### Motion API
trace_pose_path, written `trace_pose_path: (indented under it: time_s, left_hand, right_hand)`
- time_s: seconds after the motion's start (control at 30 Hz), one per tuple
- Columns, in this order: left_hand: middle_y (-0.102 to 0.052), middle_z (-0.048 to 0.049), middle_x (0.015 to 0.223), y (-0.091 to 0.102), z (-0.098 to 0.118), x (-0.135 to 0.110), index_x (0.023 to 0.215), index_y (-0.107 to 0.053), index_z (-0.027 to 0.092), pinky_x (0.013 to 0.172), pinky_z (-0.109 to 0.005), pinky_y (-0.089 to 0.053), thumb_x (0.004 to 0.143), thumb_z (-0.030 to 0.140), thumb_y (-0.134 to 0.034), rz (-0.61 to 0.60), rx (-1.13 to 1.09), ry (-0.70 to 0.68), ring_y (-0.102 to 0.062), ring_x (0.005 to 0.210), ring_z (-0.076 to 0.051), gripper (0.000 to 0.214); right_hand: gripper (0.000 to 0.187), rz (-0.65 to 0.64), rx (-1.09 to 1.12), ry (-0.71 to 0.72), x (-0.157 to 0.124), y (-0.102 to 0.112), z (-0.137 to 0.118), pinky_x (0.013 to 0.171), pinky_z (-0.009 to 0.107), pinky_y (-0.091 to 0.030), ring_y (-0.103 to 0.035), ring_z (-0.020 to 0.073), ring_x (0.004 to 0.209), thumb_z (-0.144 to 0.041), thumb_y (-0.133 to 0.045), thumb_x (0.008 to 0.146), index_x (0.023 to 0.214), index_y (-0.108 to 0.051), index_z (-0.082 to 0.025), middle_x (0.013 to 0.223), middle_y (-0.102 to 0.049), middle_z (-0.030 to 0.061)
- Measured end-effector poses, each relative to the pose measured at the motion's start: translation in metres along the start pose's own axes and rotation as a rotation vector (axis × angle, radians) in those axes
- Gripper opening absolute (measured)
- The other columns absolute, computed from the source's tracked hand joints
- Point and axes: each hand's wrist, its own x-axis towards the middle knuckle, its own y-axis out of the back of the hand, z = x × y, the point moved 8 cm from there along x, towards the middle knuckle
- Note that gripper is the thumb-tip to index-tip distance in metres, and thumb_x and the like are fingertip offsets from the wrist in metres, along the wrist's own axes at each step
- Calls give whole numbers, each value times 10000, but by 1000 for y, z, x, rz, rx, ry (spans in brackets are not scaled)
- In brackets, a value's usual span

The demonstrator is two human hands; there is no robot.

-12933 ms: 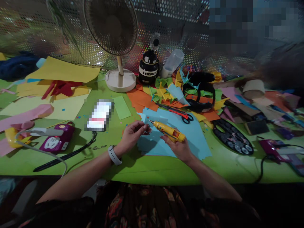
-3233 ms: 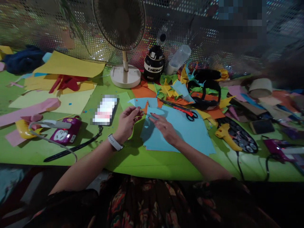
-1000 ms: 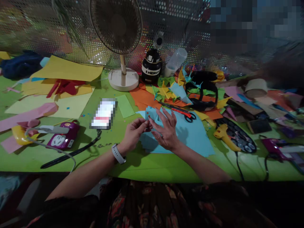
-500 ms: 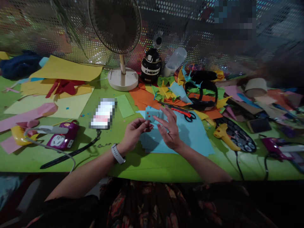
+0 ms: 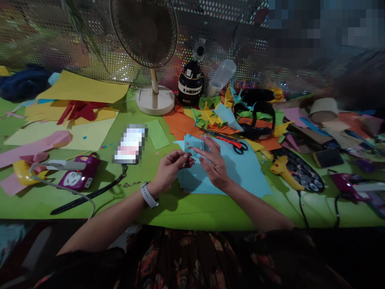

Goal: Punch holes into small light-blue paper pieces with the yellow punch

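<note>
left hand (image 5: 170, 166) pinching, contents too small to tell, empty right hand (image 5: 215, 166) hovering half open, flat light-blue paper sheets (image 5: 245, 172) lying beneath, near the front edge of the green surface (image 5: 192, 216)

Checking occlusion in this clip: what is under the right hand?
Light-blue paper sheets show around the right hand, over the green tabletop. Whatever is directly beneath the hand is covered and cannot be seen.
</note>
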Motion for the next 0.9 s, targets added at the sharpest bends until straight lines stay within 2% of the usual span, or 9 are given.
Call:
trace_pose_path:
  time_s: [0.17, 0.5, 0.9]
  left_hand:
    - [-737, -24, 761, 0, -1, 1, 836, -672, 159, 713, -253, -568, 711, 309, -825, -6, -2, 1, -697, 704, -120, 247]
    - [-733, -18, 761, -1, -1, 1, 832, -665, 165, 718, -263, -564, 718, 316, -820, -27, 5, 3, -689, 691, -114, 244]
    - [-731, -27, 771, 1, -2, 0, 836, -668, 166, 732, -285, -566, 716, 326, -819, -15, 24, 7, -690, 702, -129, 250]
  right_hand:
    - [350, 3, -7, 7, 0, 0, 0, 1177, 567, -267, -245, 243, 1473, -389, -459, 989, 1318, -576, -392, 1526, -410, -36]
    - [346, -12, -10, 3, 1, -1, 0, 1171, 552, -282, -310, 236, 1438, -408, -453, 988, 1289, -612, -345, 1493, -457, 6]
    - [362, -30, -31, -19, 2, -2, 1, 1164, 564, -287, -344, 233, 1424, -460, -423, 984, 1270, -621, -360, 1475, -480, -3]
